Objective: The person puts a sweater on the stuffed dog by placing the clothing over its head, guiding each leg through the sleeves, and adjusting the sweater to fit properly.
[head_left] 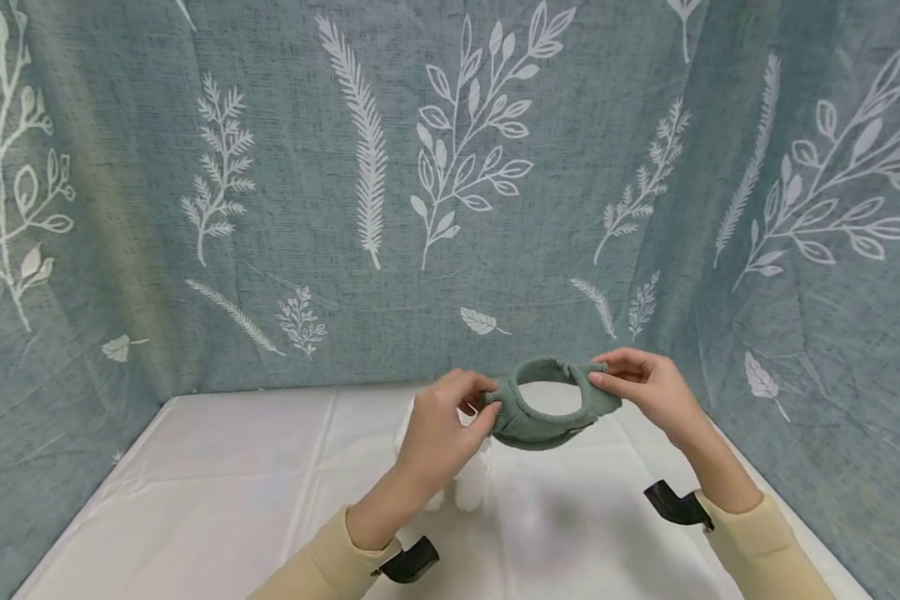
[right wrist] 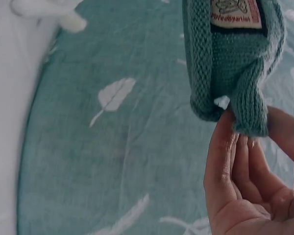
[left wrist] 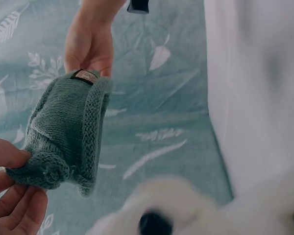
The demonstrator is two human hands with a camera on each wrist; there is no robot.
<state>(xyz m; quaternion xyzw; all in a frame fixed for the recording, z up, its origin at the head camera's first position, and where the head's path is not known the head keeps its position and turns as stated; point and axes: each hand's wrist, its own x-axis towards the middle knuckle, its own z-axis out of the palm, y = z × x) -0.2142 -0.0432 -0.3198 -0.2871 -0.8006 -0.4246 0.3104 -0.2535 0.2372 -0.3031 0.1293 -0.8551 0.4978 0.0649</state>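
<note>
A small green knitted sweater (head_left: 537,431) is held up above the table, stretched sideways between both hands, its round opening facing up toward the head camera. My left hand (head_left: 441,427) pinches one short sleeve between thumb and fingers. At the other side, my right hand (head_left: 651,390) pinches the opposite sleeve (right wrist: 251,110). A sewn label (right wrist: 236,13) with a picture and red lettering shows on the knit in the right wrist view. Behind the left hand stands a white plush toy (head_left: 471,487), mostly hidden; its dark nose (left wrist: 156,223) appears blurred in the left wrist view.
A white cloth (head_left: 232,475) with fold lines covers the table. Blue-green curtains (head_left: 285,217) with white leaf prints enclose the back and both sides. Black wrist mounts (head_left: 411,561) sit at the cream sleeve cuffs.
</note>
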